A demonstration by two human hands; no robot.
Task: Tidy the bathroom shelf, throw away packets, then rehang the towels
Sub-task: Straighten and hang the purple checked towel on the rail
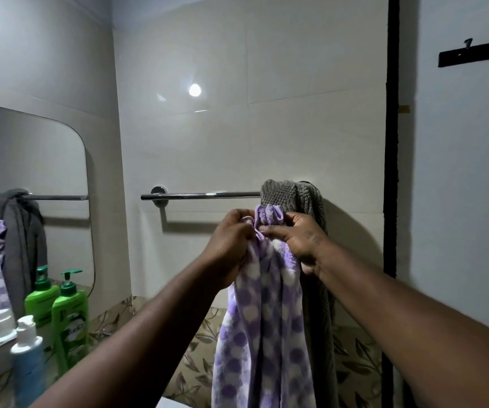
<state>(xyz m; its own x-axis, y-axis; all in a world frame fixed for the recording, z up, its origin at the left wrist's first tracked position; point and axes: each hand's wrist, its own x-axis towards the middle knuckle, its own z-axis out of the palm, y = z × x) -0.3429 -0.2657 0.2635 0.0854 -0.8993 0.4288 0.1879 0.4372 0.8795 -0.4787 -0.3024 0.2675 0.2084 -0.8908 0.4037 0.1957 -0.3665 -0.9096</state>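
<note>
both hands raised in front of the wall at about 12 o'clock, just below the chrome towel bar [202, 195]. left hand [231, 242] and right hand [299, 240] close together, each grip pinching the bunched top edge of the lilac-and-white spotted towel [263, 319], fingers curled into the fleece. top hem gathered into a small ruffled crest between the two hands, the rest hanging straight down in soft folds toward 6 o'clock. probably held this way to find and spread the hem before lifting it over the rail; not yet over the bar, edge sitting just under it.

grey knitted towel [293, 198] already draped over the bar's 3 o'clock end, coarse ribbed weave, falling behind the spotted one and partly hidden by it. bare stretch of polished rod free toward 9 o'clock, likely the spot meant for the fleece.

plush, thick pile on the spotted towel, round pale dots on purple; likely to slide on smooth metal unless hung evenly.

at 8 o'clock, green pump bottle [71, 316] and a white-capped blue bottle [28, 357] standing upright before the rounded mirror [45, 160], which repeats bar and towels. glossy pale tiles above, leaf-patterned band below. black hook rail [473, 55] at 2 o'clock, bare.
</note>
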